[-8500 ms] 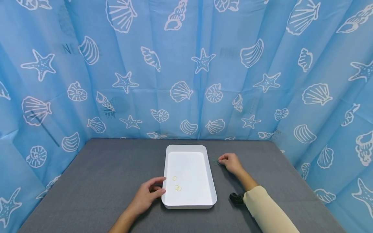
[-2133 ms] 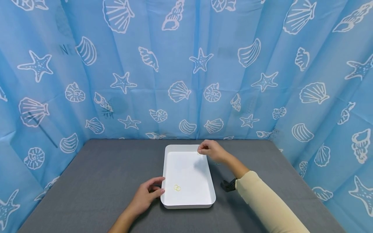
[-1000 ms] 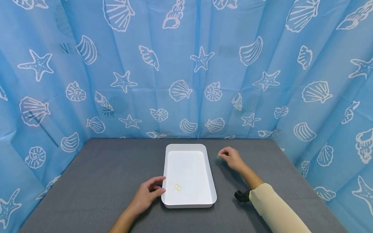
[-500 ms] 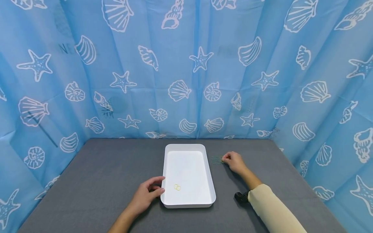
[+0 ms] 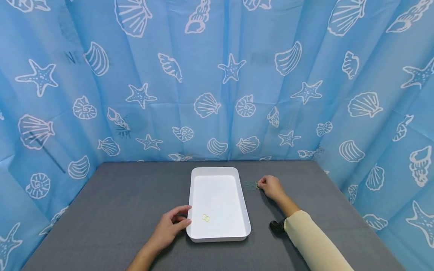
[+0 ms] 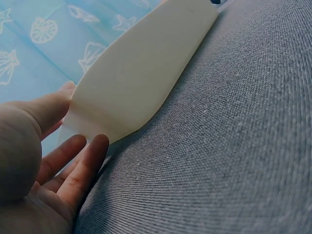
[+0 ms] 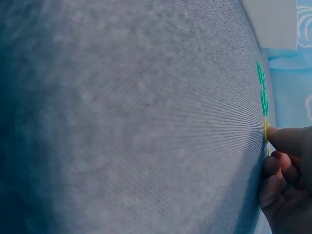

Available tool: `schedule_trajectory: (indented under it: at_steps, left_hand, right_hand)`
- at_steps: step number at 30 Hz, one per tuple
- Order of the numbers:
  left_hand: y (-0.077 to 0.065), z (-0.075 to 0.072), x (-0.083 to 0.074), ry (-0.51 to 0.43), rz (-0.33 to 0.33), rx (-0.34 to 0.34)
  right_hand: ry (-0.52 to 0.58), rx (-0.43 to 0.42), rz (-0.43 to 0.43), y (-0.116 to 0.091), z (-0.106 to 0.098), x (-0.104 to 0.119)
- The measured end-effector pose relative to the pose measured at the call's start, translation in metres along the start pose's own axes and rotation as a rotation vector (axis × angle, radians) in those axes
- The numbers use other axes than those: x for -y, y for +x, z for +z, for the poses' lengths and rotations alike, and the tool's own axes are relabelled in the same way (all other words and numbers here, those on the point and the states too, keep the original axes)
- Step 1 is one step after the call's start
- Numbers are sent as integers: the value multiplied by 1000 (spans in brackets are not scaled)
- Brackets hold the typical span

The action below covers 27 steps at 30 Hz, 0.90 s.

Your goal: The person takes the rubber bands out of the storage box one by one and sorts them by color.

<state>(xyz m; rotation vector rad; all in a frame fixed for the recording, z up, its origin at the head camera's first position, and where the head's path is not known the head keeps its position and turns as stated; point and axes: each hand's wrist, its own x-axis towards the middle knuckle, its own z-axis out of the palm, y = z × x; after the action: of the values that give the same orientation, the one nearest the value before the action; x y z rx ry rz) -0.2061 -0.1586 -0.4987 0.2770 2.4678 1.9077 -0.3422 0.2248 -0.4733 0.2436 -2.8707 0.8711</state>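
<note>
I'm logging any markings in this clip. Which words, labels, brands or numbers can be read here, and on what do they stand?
"NE": faint grey letters showing through the blue curtain at upper left; the rest is too faint to read.
A second faint grey mark on the curtain at upper right: unreadable.
White tray: no text.
Rubber bands: no text.

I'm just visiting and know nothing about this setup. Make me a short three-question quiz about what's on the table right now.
1. True or false: the left hand touches the near left corner of the white tray.
2. Which colour are the two rubber bands lying in the tray? A) yellow B) red C) black
3. Fill in: the right hand has its fingertips at a small cluster of green and yellow bands lying on the ______ table, right of the tray.

Key: 1 true; 2 A; 3 grey.
</note>
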Motion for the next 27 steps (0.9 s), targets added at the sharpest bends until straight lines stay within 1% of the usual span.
schedule_trajectory:
  at_steps: [4, 7, 11, 15, 18, 21, 24, 27]
  left_hand:
    - [1, 0, 0, -1, 4, -1]
    - [1, 0, 0, 0, 2, -2]
    - [1, 0, -1, 0, 0, 1]
    - [1, 0, -1, 4, 11, 3]
    - [0, 0, -1, 6, 13, 0]
    - [0, 1, -1, 3, 1, -4]
    - [0, 1, 0, -2, -1, -9]
    - [0, 1, 0, -7, -1, -12]
  right_hand:
    - [-4, -10, 3, 0, -1, 0]
    - [15, -27, 10, 0, -2, 0]
    - [68, -51, 38, -1, -3, 3]
    - [128, -61, 58, -2, -5, 11]
    - [186, -47, 67, -2, -6, 18]
    - [242, -36, 86, -2, -6, 26]
    - [316, -31, 112, -2, -7, 34]
    - [414, -6, 152, -2, -7, 44]
